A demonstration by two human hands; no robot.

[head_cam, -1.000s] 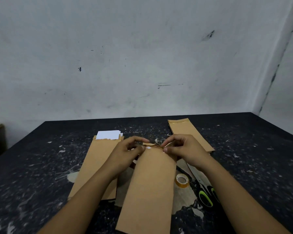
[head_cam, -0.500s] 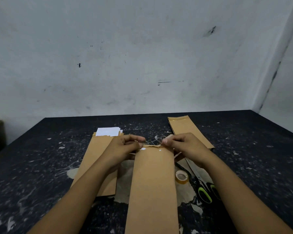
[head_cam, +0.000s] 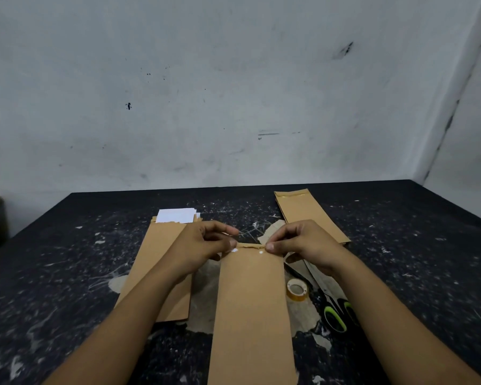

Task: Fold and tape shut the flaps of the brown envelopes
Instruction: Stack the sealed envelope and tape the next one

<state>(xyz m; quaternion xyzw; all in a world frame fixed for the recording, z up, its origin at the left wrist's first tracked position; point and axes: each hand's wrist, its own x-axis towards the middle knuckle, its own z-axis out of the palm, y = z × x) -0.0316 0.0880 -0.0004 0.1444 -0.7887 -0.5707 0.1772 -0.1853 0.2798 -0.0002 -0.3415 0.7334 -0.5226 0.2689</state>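
Note:
A long brown envelope (head_cam: pixel 252 307) lies lengthwise on the dark table in front of me. My left hand (head_cam: pixel 203 245) pinches its far left corner and my right hand (head_cam: pixel 303 243) pinches its far right corner, with the folded flap edge (head_cam: pixel 249 245) stretched between my thumbs. A small roll of tape (head_cam: pixel 297 289) sits just right of the envelope. The fingertips behind the flap are hidden.
A stack of brown envelopes (head_cam: pixel 161 262) with white paper (head_cam: pixel 175 215) sticking out lies at the left. Another envelope pile (head_cam: pixel 307 215) lies at the back right. Scissors with green handles (head_cam: pixel 335 315) rest near the tape. The black table (head_cam: pixel 67 273) is paint-flecked.
The envelope has swung from slightly slanted to straight and slid toward me. Both hands stayed on its far corners, now spread a little wider along the flap edge.

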